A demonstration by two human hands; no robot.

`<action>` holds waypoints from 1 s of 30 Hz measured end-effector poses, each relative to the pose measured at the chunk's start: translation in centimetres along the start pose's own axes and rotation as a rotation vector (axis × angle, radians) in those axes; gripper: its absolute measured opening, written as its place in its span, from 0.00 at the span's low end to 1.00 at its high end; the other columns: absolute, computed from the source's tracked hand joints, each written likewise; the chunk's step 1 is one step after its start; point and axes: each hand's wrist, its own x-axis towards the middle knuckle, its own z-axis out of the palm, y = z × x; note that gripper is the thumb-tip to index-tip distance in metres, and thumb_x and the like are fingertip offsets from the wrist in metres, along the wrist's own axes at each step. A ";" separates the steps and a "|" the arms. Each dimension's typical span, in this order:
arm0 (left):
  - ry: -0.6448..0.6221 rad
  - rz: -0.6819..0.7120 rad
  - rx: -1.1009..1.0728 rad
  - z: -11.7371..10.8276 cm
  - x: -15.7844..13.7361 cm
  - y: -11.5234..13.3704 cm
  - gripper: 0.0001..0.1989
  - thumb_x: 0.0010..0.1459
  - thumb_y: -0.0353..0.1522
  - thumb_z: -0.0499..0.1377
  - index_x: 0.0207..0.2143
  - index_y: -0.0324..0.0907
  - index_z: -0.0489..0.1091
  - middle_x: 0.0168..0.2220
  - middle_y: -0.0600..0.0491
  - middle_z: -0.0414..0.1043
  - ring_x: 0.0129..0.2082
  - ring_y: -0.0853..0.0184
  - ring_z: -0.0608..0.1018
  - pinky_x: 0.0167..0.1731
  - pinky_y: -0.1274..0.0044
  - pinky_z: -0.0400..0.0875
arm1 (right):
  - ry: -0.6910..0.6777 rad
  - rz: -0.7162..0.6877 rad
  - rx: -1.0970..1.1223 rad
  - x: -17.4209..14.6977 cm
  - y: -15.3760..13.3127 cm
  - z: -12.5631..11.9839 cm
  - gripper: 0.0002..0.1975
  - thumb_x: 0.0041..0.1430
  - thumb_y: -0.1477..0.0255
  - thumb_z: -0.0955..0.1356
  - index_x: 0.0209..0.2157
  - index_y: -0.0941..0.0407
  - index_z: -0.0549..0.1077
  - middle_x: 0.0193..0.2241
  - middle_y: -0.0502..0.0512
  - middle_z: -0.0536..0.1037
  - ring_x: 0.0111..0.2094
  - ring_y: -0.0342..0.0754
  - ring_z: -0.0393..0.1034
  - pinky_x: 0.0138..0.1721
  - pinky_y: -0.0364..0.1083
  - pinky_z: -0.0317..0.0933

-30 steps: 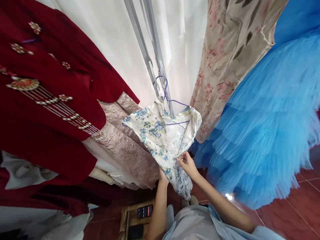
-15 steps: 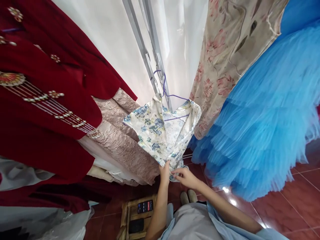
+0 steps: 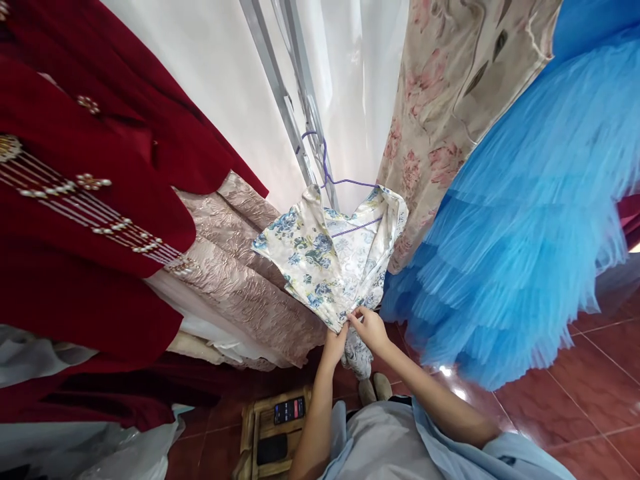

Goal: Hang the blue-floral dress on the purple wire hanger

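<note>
A white blouse (image 3: 315,257) with blue flowers hangs by its shoulders on a purple hanger (image 3: 345,181), its V-shaped front facing me. The hanger's hook is on a grey metal stand (image 3: 285,87). My left hand (image 3: 336,343) is closed on the blouse's lower front edge. My right hand (image 3: 369,328) pinches the cloth right beside it, thumb and forefinger together at the middle of the front. Some of the blouse's cloth drops below my hands. Whether a button or tie is between the fingers is too small to tell.
Dark red garments (image 3: 125,167) with beaded trim and a pink textured skirt (image 3: 240,260) hang at left. A beige floral dress (image 3: 425,120) and a blue tulle gown (image 3: 520,233) hang at right. Below, a wooden stand (image 3: 250,427) holds a phone (image 3: 289,411) and a dark object (image 3: 272,449).
My right hand has moved up and left onto the blouse's front edge and now pinches it beside my left hand. The view has shifted slightly.
</note>
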 end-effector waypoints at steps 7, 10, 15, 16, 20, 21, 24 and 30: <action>0.108 0.004 0.038 -0.5 -0.7 -0.3 0.25 0.54 0.42 0.65 0.52 0.40 0.73 0.57 0.41 0.73 0.65 0.52 0.67 0.66 0.63 0.58 | -0.360 0.256 0.613 0.4 -0.4 0.0 0.18 0.51 0.57 0.69 0.19 0.56 0.68 0.13 0.48 0.69 0.14 0.40 0.55 0.18 0.41 0.48; 0.126 -0.028 0.000 -0.2 -0.9 -0.5 0.26 0.52 0.41 0.66 0.51 0.39 0.73 0.56 0.40 0.74 0.64 0.50 0.68 0.64 0.64 0.61 | -0.385 0.376 0.746 0.8 -1.4 -1.0 0.15 0.45 0.60 0.71 0.21 0.58 0.74 0.12 0.47 0.68 0.11 0.37 0.49 0.15 0.41 0.39; 0.240 -0.150 -0.048 0.0 -0.7 -1.9 0.25 0.49 0.35 0.68 0.51 0.38 0.73 0.58 0.39 0.72 0.64 0.51 0.69 0.64 0.68 0.63 | -0.205 0.187 0.870 5.1 -7.5 -5.2 0.14 0.44 0.63 0.74 0.22 0.60 0.76 0.11 0.47 0.68 0.12 0.36 0.48 0.14 0.41 0.38; 0.264 -0.172 -0.057 0.0 -0.6 -2.1 0.25 0.48 0.34 0.68 0.50 0.38 0.73 0.58 0.39 0.72 0.64 0.51 0.69 0.63 0.68 0.63 | -0.168 0.121 0.890 6.4 -9.3 -6.3 0.13 0.44 0.63 0.74 0.22 0.60 0.76 0.12 0.48 0.69 0.12 0.36 0.49 0.14 0.41 0.39; 0.289 -0.214 -0.104 0.0 -0.5 -2.1 0.24 0.48 0.33 0.68 0.49 0.38 0.74 0.55 0.40 0.75 0.64 0.51 0.69 0.64 0.68 0.63 | -0.002 -0.111 0.922 11.4 -17.0 -10.7 0.14 0.46 0.64 0.75 0.21 0.60 0.75 0.17 0.52 0.75 0.13 0.36 0.51 0.13 0.40 0.43; 0.284 -0.208 -0.116 0.0 -0.5 -2.1 0.23 0.48 0.34 0.69 0.48 0.38 0.75 0.54 0.40 0.76 0.64 0.51 0.69 0.64 0.68 0.62 | 0.030 -0.141 0.927 12.4 -18.7 -11.7 0.14 0.47 0.65 0.75 0.20 0.60 0.74 0.18 0.51 0.75 0.14 0.36 0.51 0.13 0.39 0.43; 0.247 -0.167 -0.141 0.6 -0.7 -2.1 0.24 0.45 0.36 0.70 0.46 0.38 0.76 0.53 0.40 0.76 0.63 0.51 0.70 0.65 0.67 0.60 | 0.114 -0.220 0.939 14.3 -22.8 -14.1 0.13 0.51 0.67 0.74 0.21 0.60 0.73 0.18 0.50 0.74 0.14 0.35 0.52 0.13 0.39 0.45; 0.259 -0.141 -0.166 0.2 -1.7 -3.0 0.29 0.43 0.42 0.71 0.47 0.40 0.74 0.52 0.40 0.76 0.61 0.50 0.72 0.62 0.65 0.63 | 0.109 -0.353 0.858 13.3 -25.7 -16.8 0.14 0.58 0.64 0.72 0.25 0.60 0.73 0.16 0.47 0.71 0.13 0.35 0.54 0.14 0.38 0.48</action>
